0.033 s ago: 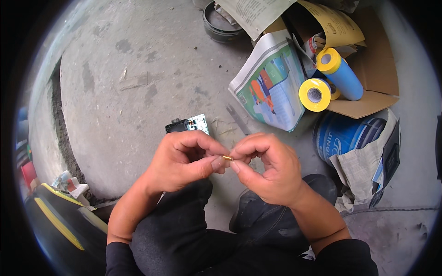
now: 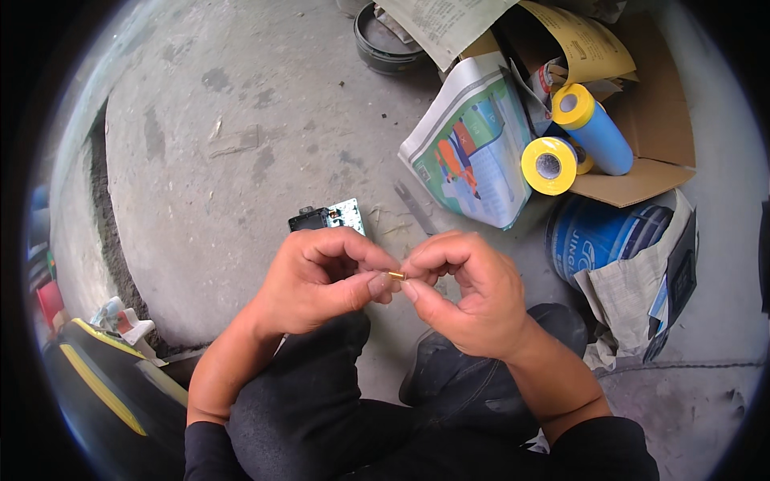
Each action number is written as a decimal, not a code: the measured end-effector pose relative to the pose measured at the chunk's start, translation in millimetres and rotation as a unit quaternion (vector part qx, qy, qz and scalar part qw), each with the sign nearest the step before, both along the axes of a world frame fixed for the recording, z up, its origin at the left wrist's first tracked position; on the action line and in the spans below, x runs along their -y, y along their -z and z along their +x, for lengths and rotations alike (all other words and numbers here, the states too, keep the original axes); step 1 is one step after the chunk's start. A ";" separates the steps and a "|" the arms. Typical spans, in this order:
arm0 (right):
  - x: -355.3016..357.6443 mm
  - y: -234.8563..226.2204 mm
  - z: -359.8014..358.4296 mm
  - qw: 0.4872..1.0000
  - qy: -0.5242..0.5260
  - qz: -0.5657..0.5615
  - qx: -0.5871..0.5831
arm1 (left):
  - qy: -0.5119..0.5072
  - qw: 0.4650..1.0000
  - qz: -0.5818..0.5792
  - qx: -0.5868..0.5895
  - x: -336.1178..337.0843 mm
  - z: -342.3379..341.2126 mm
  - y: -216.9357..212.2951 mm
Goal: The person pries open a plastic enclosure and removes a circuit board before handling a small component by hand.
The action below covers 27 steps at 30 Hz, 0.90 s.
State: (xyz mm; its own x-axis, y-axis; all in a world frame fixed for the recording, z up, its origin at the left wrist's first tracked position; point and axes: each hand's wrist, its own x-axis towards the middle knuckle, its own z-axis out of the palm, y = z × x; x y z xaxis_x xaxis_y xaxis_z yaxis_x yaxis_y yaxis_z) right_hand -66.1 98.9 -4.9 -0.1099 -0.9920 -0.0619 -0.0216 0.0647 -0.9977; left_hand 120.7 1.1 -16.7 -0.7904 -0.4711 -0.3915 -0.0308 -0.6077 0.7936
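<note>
Small metal piece between the fingers: brass-gold. Circuit board: pale green, joined to a black block. Tape roll: bright yellow. Cylinder: blue body, yellow end. Bucket: blue with white lettering. Cardboard box: brown. Newspaper: white, printed in green, orange and blue. Floor: grey concrete, mottled. Trousers: black.

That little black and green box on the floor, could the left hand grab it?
Probably yes. The box lies on bare floor just beyond the left hand, nothing between, but the fingers now pinch a tiny brass piece.
</note>
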 end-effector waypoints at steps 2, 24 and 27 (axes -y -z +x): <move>-0.8 0.0 1.9 0.999 0.012 0.012 0.032 | 0.006 1.000 0.003 0.015 0.9 -0.3 -1.8; -0.3 -0.2 4.1 0.993 0.038 0.076 0.087 | 0.025 0.996 0.068 0.049 4.0 -2.0 -5.4; 0.7 0.9 2.7 0.994 0.026 0.070 0.078 | 0.036 0.996 0.078 0.034 3.2 -1.1 -1.8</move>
State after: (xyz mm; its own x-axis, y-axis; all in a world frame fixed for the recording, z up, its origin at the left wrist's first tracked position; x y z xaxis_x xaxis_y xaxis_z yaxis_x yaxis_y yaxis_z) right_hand -63.4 98.2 -5.8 -0.1396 -0.9656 -0.2195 0.1403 0.2002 -0.9697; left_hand 119.6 -2.2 -14.9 -0.7893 -0.3441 -0.5085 -0.1283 -0.7174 0.6847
